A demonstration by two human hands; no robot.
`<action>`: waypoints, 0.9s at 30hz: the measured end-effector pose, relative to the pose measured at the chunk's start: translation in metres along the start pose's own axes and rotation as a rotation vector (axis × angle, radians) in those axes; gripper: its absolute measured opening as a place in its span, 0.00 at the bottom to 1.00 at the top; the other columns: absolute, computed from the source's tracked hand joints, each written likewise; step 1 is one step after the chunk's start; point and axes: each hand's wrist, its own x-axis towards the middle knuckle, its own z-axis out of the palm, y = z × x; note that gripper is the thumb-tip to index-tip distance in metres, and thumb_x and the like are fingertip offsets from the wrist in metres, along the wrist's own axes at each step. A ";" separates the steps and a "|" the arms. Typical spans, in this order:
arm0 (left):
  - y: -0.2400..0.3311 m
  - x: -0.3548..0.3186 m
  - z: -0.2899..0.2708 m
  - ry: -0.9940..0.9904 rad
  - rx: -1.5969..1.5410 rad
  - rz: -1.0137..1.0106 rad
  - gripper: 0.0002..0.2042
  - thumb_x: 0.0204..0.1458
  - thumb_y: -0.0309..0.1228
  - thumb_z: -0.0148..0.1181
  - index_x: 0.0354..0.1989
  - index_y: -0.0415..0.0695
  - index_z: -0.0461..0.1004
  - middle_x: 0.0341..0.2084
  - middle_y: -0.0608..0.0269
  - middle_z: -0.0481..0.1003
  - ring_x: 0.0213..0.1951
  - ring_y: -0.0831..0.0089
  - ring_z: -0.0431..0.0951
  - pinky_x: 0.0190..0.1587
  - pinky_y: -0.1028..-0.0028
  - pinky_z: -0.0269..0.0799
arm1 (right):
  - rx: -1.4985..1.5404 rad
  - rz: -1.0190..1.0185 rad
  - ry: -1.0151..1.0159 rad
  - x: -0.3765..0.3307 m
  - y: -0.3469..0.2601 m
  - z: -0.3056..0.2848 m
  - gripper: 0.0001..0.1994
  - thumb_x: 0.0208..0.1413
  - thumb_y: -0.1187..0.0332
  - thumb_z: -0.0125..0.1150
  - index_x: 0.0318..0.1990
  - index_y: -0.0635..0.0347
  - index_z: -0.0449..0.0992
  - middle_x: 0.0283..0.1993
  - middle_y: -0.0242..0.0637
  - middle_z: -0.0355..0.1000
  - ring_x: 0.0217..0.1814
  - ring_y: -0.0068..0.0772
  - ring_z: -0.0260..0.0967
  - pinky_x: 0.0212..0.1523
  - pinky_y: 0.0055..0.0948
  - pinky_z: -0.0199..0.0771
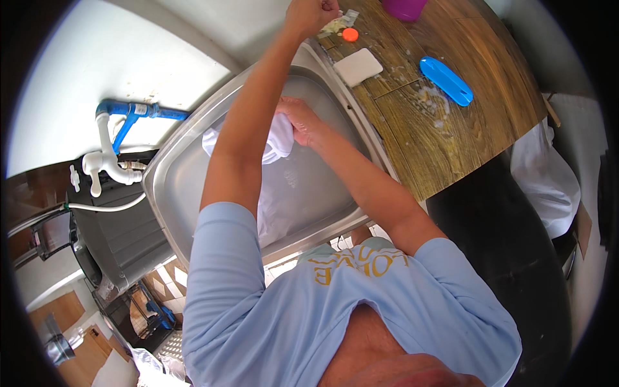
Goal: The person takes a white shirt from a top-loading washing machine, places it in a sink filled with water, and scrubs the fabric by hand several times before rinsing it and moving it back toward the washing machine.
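Note:
In the steel sink (338, 84), my right hand (300, 120) grips a bunched white cloth (279, 138). Part of the cloth trails toward the near side of the basin, and my left arm crosses in front of it. My left hand (312, 15) is stretched to the far side at the top edge of the picture, its fingers curled. Just right of it lies a torn, crumpled packet (338, 24) on the wooden counter (412, 155). Whatever those fingers may hold is hidden.
On the counter are an orange cap (350, 35), a whitish block (358, 66), a blue brush-shaped piece (446, 81) and a purple container (404, 8). Wet suds spot the wood. A white tap (103, 164) on blue pipe stands left of the sink. White fabric (548, 177) hangs at right.

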 end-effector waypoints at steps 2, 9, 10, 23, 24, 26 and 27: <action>-0.037 0.013 0.004 -0.095 -0.029 0.081 0.03 0.39 0.24 0.60 0.24 0.40 0.77 0.20 0.51 0.75 0.27 0.60 0.76 0.30 0.67 0.70 | -0.044 0.042 -0.006 -0.004 0.000 0.008 0.04 0.42 0.74 0.59 0.25 0.58 0.69 0.27 0.35 0.69 0.28 0.29 0.67 0.31 0.30 0.69; -0.005 0.025 -0.007 -0.158 0.217 0.041 0.06 0.44 0.28 0.56 0.26 0.39 0.77 0.23 0.49 0.75 0.30 0.54 0.75 0.33 0.65 0.70 | -0.099 0.043 0.059 -0.004 -0.010 0.000 0.04 0.43 0.74 0.59 0.24 0.58 0.68 0.28 0.35 0.68 0.30 0.29 0.66 0.33 0.28 0.68; -0.008 0.019 -0.015 -0.056 0.183 0.068 0.07 0.44 0.29 0.56 0.27 0.39 0.76 0.24 0.49 0.75 0.30 0.54 0.75 0.33 0.65 0.70 | -0.101 0.037 0.048 -0.004 -0.001 0.004 0.05 0.43 0.74 0.59 0.24 0.58 0.68 0.28 0.35 0.68 0.30 0.29 0.67 0.34 0.29 0.69; -0.048 -0.269 -0.095 -0.270 -0.697 -0.776 0.23 0.53 0.49 0.54 0.32 0.37 0.77 0.29 0.66 0.76 0.31 0.78 0.71 0.38 0.76 0.67 | 0.151 0.113 -0.230 -0.007 -0.018 0.005 0.07 0.49 0.68 0.58 0.34 0.60 0.73 0.33 0.35 0.71 0.39 0.30 0.69 0.44 0.30 0.69; -0.052 -0.286 -0.097 -0.264 -0.833 -0.732 0.20 0.53 0.46 0.57 0.32 0.37 0.77 0.29 0.67 0.76 0.31 0.80 0.71 0.38 0.77 0.66 | 0.157 0.127 -0.214 -0.008 -0.019 0.008 0.07 0.50 0.67 0.58 0.35 0.60 0.73 0.34 0.35 0.72 0.39 0.31 0.69 0.45 0.31 0.69; -0.038 -0.293 -0.098 -0.099 -0.941 -0.753 0.12 0.52 0.38 0.60 0.33 0.40 0.77 0.28 0.70 0.75 0.30 0.83 0.71 0.37 0.80 0.67 | 0.156 0.147 -0.165 -0.010 -0.021 0.006 0.09 0.51 0.66 0.58 0.36 0.61 0.73 0.36 0.36 0.72 0.41 0.31 0.70 0.45 0.31 0.69; -0.040 -0.295 -0.098 -0.029 -0.942 -0.711 0.12 0.53 0.38 0.59 0.33 0.40 0.77 0.28 0.70 0.75 0.30 0.82 0.72 0.37 0.80 0.68 | 0.133 0.146 -0.147 -0.008 -0.021 0.004 0.10 0.53 0.65 0.55 0.34 0.63 0.73 0.37 0.37 0.73 0.40 0.32 0.71 0.46 0.32 0.71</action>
